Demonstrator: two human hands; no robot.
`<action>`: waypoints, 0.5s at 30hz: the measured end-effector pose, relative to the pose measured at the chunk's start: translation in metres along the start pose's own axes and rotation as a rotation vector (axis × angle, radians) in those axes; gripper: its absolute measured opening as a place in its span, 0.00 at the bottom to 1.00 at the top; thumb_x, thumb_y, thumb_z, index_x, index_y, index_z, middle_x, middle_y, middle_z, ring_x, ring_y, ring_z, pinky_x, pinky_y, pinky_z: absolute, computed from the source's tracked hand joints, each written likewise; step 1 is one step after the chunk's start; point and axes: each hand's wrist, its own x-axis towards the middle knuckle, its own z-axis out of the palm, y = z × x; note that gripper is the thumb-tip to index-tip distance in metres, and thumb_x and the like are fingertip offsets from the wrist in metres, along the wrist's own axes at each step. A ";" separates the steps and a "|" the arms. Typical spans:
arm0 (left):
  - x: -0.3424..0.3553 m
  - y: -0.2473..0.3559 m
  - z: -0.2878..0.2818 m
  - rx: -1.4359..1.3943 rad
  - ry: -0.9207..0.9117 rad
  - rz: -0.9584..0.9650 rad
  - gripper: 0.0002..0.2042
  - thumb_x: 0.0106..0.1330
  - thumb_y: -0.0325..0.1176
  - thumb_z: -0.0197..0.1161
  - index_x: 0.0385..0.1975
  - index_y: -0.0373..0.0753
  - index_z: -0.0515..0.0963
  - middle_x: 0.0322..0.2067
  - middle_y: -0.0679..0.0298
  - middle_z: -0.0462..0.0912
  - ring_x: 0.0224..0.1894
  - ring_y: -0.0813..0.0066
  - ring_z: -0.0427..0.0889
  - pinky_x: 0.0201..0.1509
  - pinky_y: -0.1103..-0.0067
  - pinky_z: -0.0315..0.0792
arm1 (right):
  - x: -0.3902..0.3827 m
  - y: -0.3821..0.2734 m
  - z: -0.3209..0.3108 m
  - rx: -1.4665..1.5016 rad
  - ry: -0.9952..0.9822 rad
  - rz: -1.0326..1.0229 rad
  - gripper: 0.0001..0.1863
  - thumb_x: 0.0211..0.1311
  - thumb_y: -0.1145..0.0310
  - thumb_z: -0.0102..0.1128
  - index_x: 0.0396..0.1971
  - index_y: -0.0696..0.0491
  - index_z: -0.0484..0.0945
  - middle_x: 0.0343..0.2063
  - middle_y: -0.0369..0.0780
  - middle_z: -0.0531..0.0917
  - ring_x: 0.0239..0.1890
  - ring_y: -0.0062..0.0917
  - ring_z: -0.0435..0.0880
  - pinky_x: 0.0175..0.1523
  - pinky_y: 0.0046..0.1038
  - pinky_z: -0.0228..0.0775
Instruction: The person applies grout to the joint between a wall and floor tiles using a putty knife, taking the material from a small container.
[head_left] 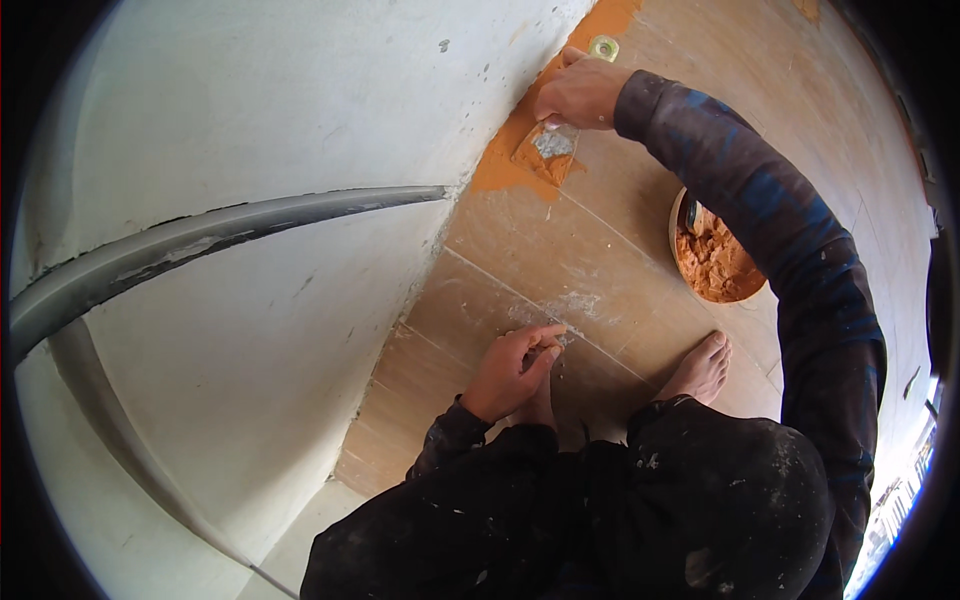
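My right hand (585,92), at the far end of the arm, is closed around a putty knife (553,146). Its broad blade, smeared with orange paste, lies against the floor beside the wall. A round pale-green piece (604,47), apparently the handle's end, shows beyond my fist. Wet orange coating (497,160) covers a strip of floor along the wall's foot. Nearer to me, my left hand (508,372) hangs above my left foot with loosely curled fingers; I see nothing in it. The round tub (722,262) of orange paste is right of centre, partly hidden by my right sleeve.
A white wall (280,110) rises on the left, with a grey pipe-like strip (240,222) running across it. My bare right foot (703,366) stands on the wood-look tiles (610,250), between my left hand and the tub. White dust marks the floor.
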 end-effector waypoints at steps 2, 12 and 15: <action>-0.002 -0.003 0.000 -0.013 0.016 0.008 0.19 0.72 0.27 0.57 0.62 0.33 0.75 0.48 0.51 0.86 0.52 0.67 0.86 0.59 0.74 0.76 | -0.007 -0.010 -0.005 0.052 -0.081 -0.007 0.09 0.66 0.61 0.62 0.28 0.49 0.82 0.25 0.39 0.85 0.35 0.34 0.84 0.53 0.37 0.62; -0.012 -0.015 -0.001 0.017 0.043 0.032 0.18 0.73 0.28 0.58 0.61 0.33 0.77 0.47 0.53 0.86 0.51 0.68 0.86 0.58 0.74 0.76 | -0.061 0.017 -0.008 0.107 -0.081 0.304 0.09 0.71 0.61 0.56 0.43 0.46 0.83 0.40 0.43 0.85 0.47 0.41 0.83 0.52 0.43 0.73; -0.007 -0.010 0.002 0.057 0.021 0.053 0.18 0.73 0.28 0.58 0.61 0.33 0.76 0.46 0.53 0.87 0.51 0.68 0.86 0.58 0.74 0.77 | -0.034 0.012 0.003 0.032 -0.072 0.285 0.10 0.71 0.61 0.55 0.41 0.46 0.84 0.38 0.41 0.86 0.47 0.39 0.83 0.52 0.44 0.73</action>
